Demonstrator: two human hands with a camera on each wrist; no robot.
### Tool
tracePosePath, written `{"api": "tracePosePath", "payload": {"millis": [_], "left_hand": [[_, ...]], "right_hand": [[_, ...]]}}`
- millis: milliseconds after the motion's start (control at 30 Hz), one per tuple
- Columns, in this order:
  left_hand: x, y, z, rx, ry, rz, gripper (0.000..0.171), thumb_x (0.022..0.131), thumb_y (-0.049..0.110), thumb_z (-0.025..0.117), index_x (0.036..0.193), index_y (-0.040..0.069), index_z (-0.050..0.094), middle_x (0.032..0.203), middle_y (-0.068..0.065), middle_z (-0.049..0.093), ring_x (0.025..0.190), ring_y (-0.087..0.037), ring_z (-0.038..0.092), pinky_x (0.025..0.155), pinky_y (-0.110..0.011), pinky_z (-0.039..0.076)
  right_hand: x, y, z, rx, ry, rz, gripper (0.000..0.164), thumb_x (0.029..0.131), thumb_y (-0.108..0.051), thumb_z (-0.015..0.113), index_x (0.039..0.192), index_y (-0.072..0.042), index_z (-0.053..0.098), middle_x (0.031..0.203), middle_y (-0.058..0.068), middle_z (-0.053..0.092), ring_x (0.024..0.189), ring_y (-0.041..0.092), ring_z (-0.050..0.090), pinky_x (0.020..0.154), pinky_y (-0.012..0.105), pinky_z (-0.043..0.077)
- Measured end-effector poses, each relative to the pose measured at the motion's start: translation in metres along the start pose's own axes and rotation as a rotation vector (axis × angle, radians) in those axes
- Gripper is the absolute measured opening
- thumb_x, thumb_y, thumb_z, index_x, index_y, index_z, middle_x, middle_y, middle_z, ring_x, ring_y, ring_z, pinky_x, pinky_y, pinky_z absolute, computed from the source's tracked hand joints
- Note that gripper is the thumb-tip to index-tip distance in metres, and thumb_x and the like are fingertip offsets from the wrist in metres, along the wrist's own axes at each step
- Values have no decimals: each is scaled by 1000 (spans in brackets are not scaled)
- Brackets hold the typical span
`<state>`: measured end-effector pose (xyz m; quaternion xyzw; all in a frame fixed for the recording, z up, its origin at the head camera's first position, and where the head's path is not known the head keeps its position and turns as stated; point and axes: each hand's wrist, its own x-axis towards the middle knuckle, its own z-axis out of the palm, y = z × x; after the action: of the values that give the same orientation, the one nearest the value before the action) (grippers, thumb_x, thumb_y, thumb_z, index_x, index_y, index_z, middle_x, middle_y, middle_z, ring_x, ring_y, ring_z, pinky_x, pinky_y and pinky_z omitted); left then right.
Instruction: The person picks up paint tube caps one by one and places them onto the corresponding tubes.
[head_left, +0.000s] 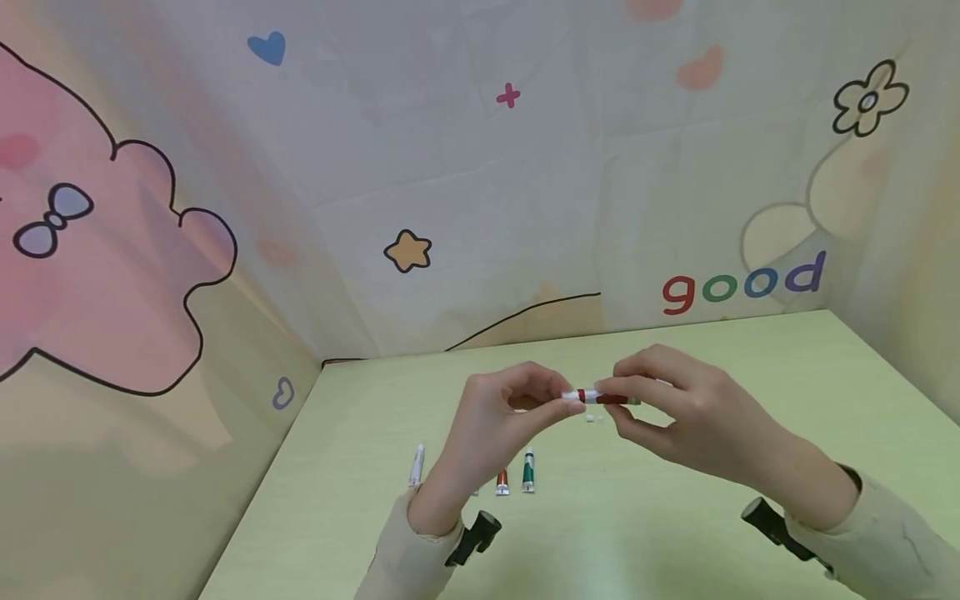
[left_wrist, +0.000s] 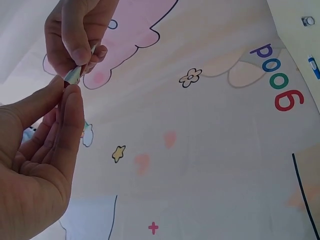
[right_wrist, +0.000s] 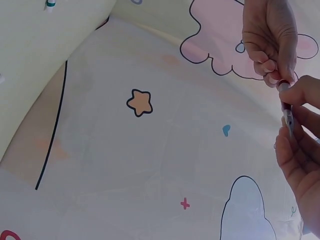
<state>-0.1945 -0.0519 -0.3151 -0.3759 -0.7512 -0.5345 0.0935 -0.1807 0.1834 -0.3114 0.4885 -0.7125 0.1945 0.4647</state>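
Observation:
Above the table, both hands hold a small paint tube (head_left: pixel 591 397) with red and white on it, lying roughly level in the head view. My left hand (head_left: pixel 495 412) pinches its white left end between thumb and fingers. Toward the other end, my right hand (head_left: pixel 690 404) grips the dark red part with thumb and fingertips. In the right wrist view the tube (right_wrist: pixel 286 107) shows a silvery flattened end near the right hand's fingers. Fingers cover much of it, so I cannot tell whether the white end is a cap.
On the table (head_left: pixel 675 525), a green tube (head_left: pixel 528 471), an orange-red tube (head_left: pixel 502 482) and a whitish tube (head_left: pixel 417 465) lie near the left forearm, which partly hides others. Small white pieces (head_left: pixel 592 418) lie beyond the hands. A printed cloth (head_left: pixel 465 167) rises behind the table.

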Motion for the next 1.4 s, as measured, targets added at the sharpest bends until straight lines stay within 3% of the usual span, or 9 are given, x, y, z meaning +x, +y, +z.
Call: {"api": "tracePosePath", "payload": {"millis": [200,600,767,867,933,1033,1200,1300,1400], "left_hand": [[-6,3,1,23,-39,99,8,90,14,78,95,9,74,89,2,74,75,-6,70,71,-29,58],[-9,8,-6,439,-151,691,19,84,3,81,100,7,72,94,2,73,86,-4,69,82,-10,49],[-8,7,-7,503,-161,791,20,85,5,81,102,7,71,95,2,72,87,-5,68,83,-9,47],[-8,5,-7,467,-173,734,30,86,8,81,112,5,69,101,1,71,92,-5,68,84,-10,47],[-10,3,-7,412,-182,633,42,86,11,82,123,4,64,107,0,71,97,-6,68,87,-13,49],[-13,-2,-6,283,-186,400,49,87,14,81,130,5,58,108,-1,70,99,-5,67,89,-19,52],[-12,-6,-5,98,-183,24,26,96,27,71,117,12,66,97,4,73,86,-3,68,81,-25,56],[-10,-6,-3,70,-192,-86,22,100,33,66,109,14,70,93,6,73,81,-5,69,74,-27,56],[-9,-7,-1,48,-191,-117,21,102,33,62,105,15,72,87,5,73,77,-6,69,71,-28,55]], "right_hand": [[0,-3,1,91,-8,-32,28,100,-24,55,95,-5,75,89,-1,65,67,7,57,59,11,48],[-15,1,5,632,-77,106,12,96,-8,67,106,-8,73,93,-2,70,76,6,59,61,13,45],[-19,0,5,671,-90,150,24,88,3,73,107,-11,73,93,-2,70,77,7,60,62,16,46],[-19,-2,5,621,-68,164,18,92,-2,71,107,-11,73,90,-2,68,76,6,58,61,15,45],[-18,-4,4,552,-42,159,11,96,-9,67,105,-10,73,89,-3,66,74,5,57,60,13,45],[-14,-5,2,388,-1,122,19,100,-21,60,100,-7,73,88,-3,65,72,3,56,61,10,44],[-6,-5,0,80,27,6,29,101,-24,54,93,-4,74,87,-2,64,69,7,57,60,11,47],[-3,-6,0,-36,37,-58,31,101,-22,52,91,-4,74,86,0,64,67,9,57,59,15,49],[-2,-8,1,-89,50,-100,30,100,-19,51,90,-3,74,84,1,64,65,10,57,57,17,49]]}}
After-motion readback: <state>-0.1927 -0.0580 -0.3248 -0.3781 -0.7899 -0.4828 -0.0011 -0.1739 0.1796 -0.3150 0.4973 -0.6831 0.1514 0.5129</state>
